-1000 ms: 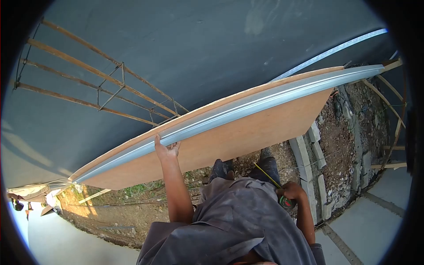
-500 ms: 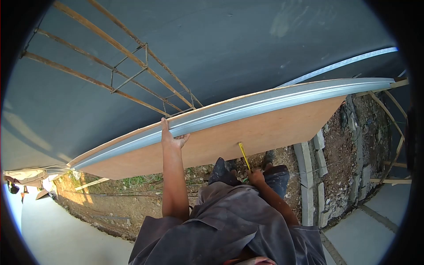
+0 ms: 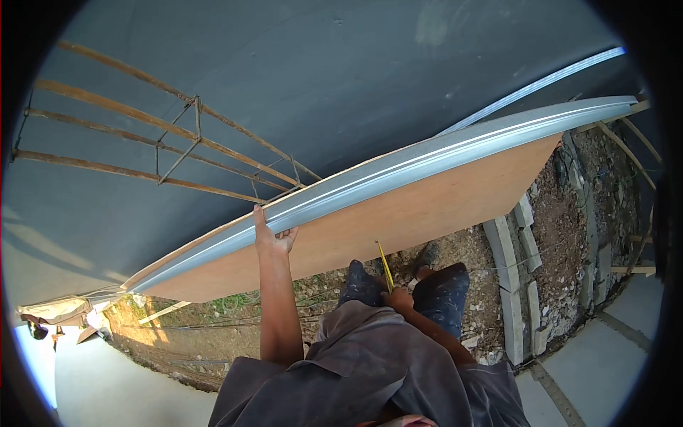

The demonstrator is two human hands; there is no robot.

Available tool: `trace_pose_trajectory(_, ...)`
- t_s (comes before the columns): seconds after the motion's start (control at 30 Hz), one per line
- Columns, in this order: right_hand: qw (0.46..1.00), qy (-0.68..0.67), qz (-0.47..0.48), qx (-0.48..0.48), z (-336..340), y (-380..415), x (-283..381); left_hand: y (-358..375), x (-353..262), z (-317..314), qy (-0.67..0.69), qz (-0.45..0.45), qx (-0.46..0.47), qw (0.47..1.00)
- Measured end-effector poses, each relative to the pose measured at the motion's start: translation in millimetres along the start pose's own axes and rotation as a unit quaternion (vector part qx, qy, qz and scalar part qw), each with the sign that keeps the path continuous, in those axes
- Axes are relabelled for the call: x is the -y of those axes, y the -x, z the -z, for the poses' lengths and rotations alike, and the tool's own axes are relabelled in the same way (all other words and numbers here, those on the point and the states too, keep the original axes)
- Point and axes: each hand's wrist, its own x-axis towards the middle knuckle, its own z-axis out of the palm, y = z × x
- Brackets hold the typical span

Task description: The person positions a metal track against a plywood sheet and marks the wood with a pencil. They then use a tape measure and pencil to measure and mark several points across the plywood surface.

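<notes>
Half curled, the left hand [image 3: 274,240] grips the metal strip [image 3: 398,173] along the far edge of the board [image 3: 455,196], while the right hand [image 3: 400,299], nearer and rightward, is closed round a tape measure [image 3: 387,270] whose yellow blade points far.

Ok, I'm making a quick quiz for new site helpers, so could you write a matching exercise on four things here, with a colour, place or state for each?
Column one
1. Metal strip
2. Tape blade
3. Wooden board
4. Rod frame

Column two
A. Yellow, extending from the right hand
B. Rust-brown, in front of the grey wall
C. Silvery, clasped by the left hand
D. Tan, with a broad flat face

Right pairs: 1-C, 2-A, 3-D, 4-B.
</notes>
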Motion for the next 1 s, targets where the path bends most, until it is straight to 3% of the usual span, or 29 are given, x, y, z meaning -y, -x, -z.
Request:
trace_pose_trajectory(0.13,0.99,0.073,0.013,0.116,28.5,15.2,9.4,4.9,0.2,0.8,0.012,-0.021,0.009,1.0)
trace_pose_trajectory(0.27,0.99,0.089,0.042,0.097,9.7,7.4,1.8,3.7,2.5,2.3,0.013,-0.03,-0.006,0.999)
trace_pose_trajectory(0.4,0.996,0.021,-0.023,0.084,5.8,-3.5,7.7,2.2,2.9,1.7,0.009,-0.041,-0.019,0.999)
trace_pose_trajectory(0.47,0.985,0.067,0.045,0.155,-8.6,-13.7,-1.1,4.0,5.1,2.3,-0.012,-0.053,0.0,0.999)
trace_pose_trajectory(0.53,0.982,0.069,0.073,0.161,-27.0,-29.8,-10.8,5.5,5.7,1.2,-0.009,-0.051,-0.008,0.999)
trace_pose_trajectory(0.7,0.973,0.122,0.135,0.141,-23.7,-35.1,-2.7,12.0,5.5,-3.0,-0.022,-0.059,-0.013,0.998)
trace_pose_trajectory(1.0,0.987,0.015,0.132,0.091,-0.6,-32.2,24.4,12.5,4.1,-5.0,-0.024,-0.055,-0.004,0.998)
